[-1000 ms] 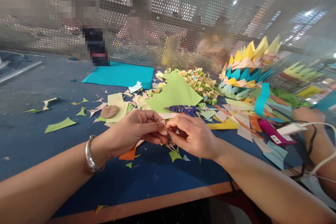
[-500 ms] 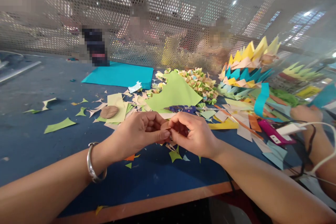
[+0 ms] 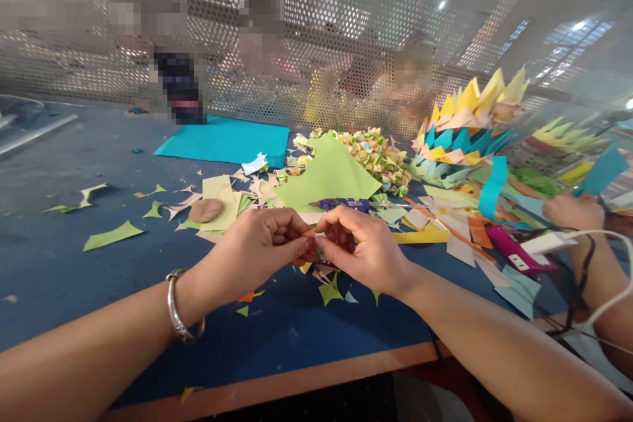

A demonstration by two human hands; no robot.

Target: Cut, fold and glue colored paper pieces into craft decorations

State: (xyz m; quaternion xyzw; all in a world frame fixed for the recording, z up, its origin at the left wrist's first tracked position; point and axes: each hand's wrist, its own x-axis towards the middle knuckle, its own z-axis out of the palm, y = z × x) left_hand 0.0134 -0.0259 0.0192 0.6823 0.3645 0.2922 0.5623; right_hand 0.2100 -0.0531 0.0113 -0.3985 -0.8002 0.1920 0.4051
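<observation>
My left hand (image 3: 267,241), with a silver bangle on its wrist, is closed in a pinch. Opposite it my right hand (image 3: 363,247) pinches too, and the fingertips of both nearly meet. Between them shows a sliver of a small paper piece (image 3: 320,235), mostly covered by the fingers, so its shape is unclear. Just behind the hands lies a dark blue glue gun (image 3: 343,206). Beyond it a large green paper sheet (image 3: 329,175) with scalloped cut edges leans against a heap of small folded paper pieces (image 3: 378,155). Green paper scraps (image 3: 330,291) lie beneath the hands.
A blue paper sheet (image 3: 225,140) and a brown lump (image 3: 206,210) lie left of centre. On the right stand a layered paper crown (image 3: 465,128) and a pink power strip (image 3: 519,249) with cables. A co-worker's hand (image 3: 573,212) holds blue paper at far right.
My fingers have shifted slightly, and a bit more of the small paper piece shows between them. The co-worker's hand at far right has raised and tilted its blue paper.
</observation>
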